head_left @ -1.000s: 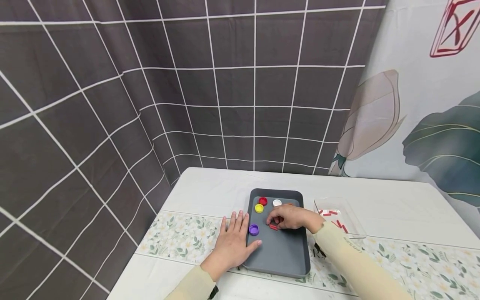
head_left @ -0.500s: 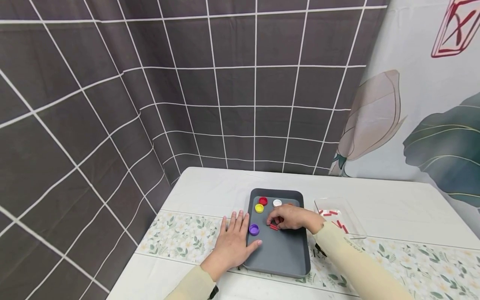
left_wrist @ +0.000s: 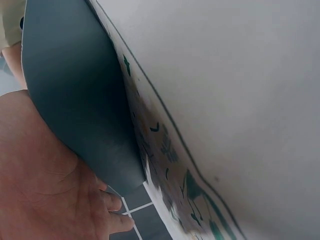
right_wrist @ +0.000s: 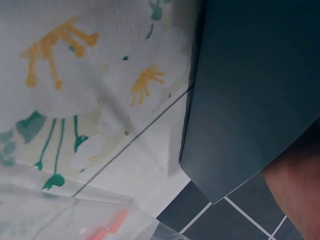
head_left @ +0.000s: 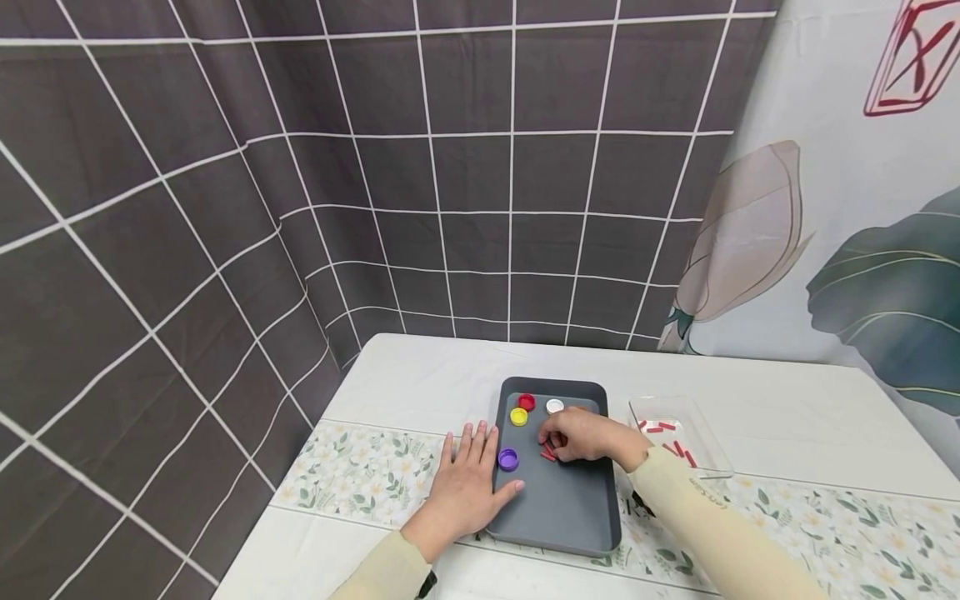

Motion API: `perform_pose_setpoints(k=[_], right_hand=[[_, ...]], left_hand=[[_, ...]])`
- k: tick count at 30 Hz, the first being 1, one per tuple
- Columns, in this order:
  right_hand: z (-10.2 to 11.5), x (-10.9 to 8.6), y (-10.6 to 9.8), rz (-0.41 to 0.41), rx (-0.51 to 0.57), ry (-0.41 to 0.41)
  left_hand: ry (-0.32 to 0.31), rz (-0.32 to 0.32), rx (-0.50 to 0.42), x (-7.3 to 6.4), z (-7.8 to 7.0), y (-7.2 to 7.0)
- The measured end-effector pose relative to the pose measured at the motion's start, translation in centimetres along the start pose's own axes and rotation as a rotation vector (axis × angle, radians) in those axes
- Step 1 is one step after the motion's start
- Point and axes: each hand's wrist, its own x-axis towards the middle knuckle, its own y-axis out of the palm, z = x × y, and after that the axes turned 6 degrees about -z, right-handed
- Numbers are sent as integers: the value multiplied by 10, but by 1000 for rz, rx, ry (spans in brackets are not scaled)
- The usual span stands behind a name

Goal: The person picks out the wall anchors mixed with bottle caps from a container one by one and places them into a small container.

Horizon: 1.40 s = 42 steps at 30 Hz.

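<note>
My left hand (head_left: 467, 487) lies with straight, spread fingers against the left rim of a grey tray (head_left: 555, 517), its thumb over the edge. The left wrist view has its palm (left_wrist: 45, 170) beside the tray wall. Over the middle of the tray, my right hand (head_left: 585, 435) has curled fingers and pinches a small red stick, mostly hidden by the fingertips. Another short red stick (head_left: 547, 456) lies on the tray floor just below those fingers. Only part of the right hand (right_wrist: 295, 190) shows in the right wrist view.
Bottle caps sit in the tray: red (head_left: 527, 402), yellow (head_left: 518, 417), white (head_left: 554, 406) and purple (head_left: 507, 459). An orange one is partly hidden behind the right hand. A clear box (head_left: 705, 442) with several red sticks stands right of the tray.
My right hand has shifted slightly to the right, and one of the two red sticks under its fingers has turned and lifted at an angle. The left hand has stayed put.
</note>
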Motion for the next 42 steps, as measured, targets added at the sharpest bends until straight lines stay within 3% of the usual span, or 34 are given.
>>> perform_pose_setpoints(k=[10,20,28,34,42], right_hand=[[2,-4,0,-65,-64,-9],[4,-9,-9,-52,-42,30],[6,-15,-22,48,-27,78],[9,-20,-19,95,-84,171],[12,-28,-17,95,-128,225]], left_hand=[[-5,2,2,0,-1,0],[-10,7,3,1,-2,-2],[-6,1,3,0,-1,-2],[0,-10,7,0,-1,-2],[-3,-7,-2,-1,-2,-2]])
